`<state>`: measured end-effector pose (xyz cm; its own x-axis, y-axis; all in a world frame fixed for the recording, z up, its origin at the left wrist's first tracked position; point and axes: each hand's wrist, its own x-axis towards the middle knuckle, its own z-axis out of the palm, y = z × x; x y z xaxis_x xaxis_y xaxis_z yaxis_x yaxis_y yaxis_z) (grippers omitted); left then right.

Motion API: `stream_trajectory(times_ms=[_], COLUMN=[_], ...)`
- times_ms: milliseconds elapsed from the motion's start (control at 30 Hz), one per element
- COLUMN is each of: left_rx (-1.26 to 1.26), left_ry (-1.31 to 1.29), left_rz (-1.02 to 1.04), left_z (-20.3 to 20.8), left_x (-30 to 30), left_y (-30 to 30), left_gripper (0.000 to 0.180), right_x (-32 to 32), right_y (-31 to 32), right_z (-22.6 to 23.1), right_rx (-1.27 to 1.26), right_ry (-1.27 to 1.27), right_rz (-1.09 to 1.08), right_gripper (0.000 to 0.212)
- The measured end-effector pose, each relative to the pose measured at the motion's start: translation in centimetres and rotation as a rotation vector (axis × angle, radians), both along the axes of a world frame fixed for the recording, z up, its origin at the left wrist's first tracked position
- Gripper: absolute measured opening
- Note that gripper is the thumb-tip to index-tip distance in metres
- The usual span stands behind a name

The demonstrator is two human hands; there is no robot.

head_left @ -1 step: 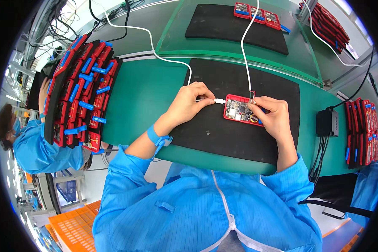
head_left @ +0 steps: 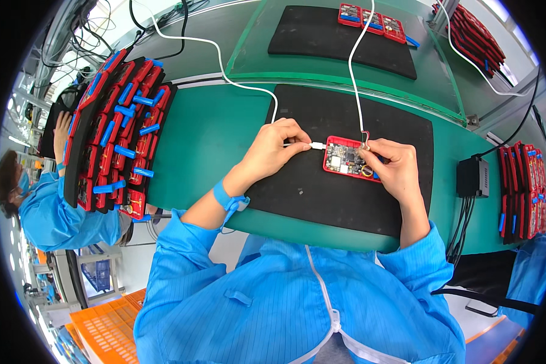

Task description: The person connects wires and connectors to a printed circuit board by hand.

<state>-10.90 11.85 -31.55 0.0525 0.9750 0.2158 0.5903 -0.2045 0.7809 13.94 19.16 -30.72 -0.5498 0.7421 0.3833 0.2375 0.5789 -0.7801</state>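
A green-grey circuit board (head_left: 344, 161) sits in a shallow red case (head_left: 337, 140) on the black mat (head_left: 321, 203). My left hand (head_left: 274, 147) pinches the white cable plug (head_left: 316, 146), whose tip meets the case's left edge. Whether it is fully seated I cannot tell. My right hand (head_left: 394, 164) is closed at the board's right end, thumb and forefinger pinching the thin-wired end of a second white cable (head_left: 354, 85). Its fingers hide the contact point and part of the board. A round yellow-rimmed part (head_left: 367, 171) shows below the thumb.
Stacked red cases with blue pieces (head_left: 118, 136) stand at the left, and more (head_left: 522, 191) at the right. A black box (head_left: 472, 178) with hanging cables sits at the table's right. Beyond the mat, a shelf holds several red cases (head_left: 372, 23). A co-worker (head_left: 60, 209) is at the left.
My hands, the board and both cables look the same. At the far left, the co-worker's hand has shifted slightly beside the stack.
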Motion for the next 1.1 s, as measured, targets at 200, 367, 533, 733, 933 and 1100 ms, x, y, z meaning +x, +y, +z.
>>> stream_trajectory(times_ms=[200, 367, 533, 733, 933, 1100], left_rx=[-0.016, 0.003, 0.119, 0.186, 0.077, 0.088], left_ry=[0.007, 0.048, 0.129, 0.193, 0.119, 0.101], left_rz=[0.008, 0.035, 0.001, -0.055, -0.063, -0.073], left_z=[-0.2, -0.5, -0.2, -0.5, -0.4, -0.5], left_x=[0.2, 0.5, 0.6, 0.4, 0.7, 0.9], left_y=[-0.2, -0.4, -0.2, 0.7, 0.3, 0.0], left_gripper=[0.007, 0.007, 0.012, 0.012, 0.010, 0.009], right_x=[0.0, -0.1, 0.0, 0.1, 0.4, 0.5], right_y=[0.0, -0.1, -0.1, 0.0, -0.4, -0.6], right_z=[0.0, 0.2, 0.2, 0.2, 0.1, -0.1], right_rx=[-0.023, -0.014, -0.024, -0.047, -0.044, -0.038], right_ry=[0.018, 0.003, 0.012, 0.016, -0.001, -0.005], right_rz=[-0.005, 0.001, -0.006, 0.015, 0.021, 0.025], right_gripper=[0.012, 0.012, 0.012, 0.013, 0.013, 0.013])
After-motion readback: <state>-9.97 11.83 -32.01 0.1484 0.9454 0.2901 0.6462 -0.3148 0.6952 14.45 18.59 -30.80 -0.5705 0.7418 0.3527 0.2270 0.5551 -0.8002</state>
